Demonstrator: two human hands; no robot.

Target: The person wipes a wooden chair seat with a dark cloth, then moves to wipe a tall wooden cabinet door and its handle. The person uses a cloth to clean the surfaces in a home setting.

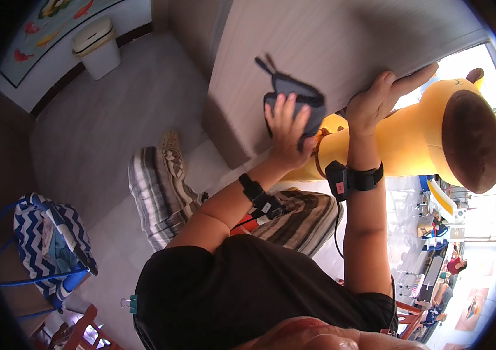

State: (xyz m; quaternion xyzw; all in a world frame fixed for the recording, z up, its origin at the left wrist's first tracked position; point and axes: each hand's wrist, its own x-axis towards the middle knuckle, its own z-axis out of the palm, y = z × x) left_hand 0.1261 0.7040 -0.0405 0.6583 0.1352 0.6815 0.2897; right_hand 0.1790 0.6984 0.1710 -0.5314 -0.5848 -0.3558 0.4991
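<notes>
My left hand (285,127) lies with spread fingers over a dark grey cloth (291,87), pressing it against a wood-grain panel (252,39). A short loop sticks out from the cloth's upper corner. My right hand (372,103) rests at the panel's right edge, thumb raised and the other fingers stretched along the edge. Part of its contact with the panel is hidden. Right beside both hands is a large yellow plush giraffe (399,131) with a brown muzzle. Each wrist wears a black strapped device, with a cable visible from the right one.
A white lidded bin (97,48) stands by the wall at upper left. At lower left hangs a blue-and-white zigzag bag (42,245) holding cloth items, near a reddish wooden chair (75,328). Several people and furniture occupy the bright room at right. The floor (112,122) is grey tile.
</notes>
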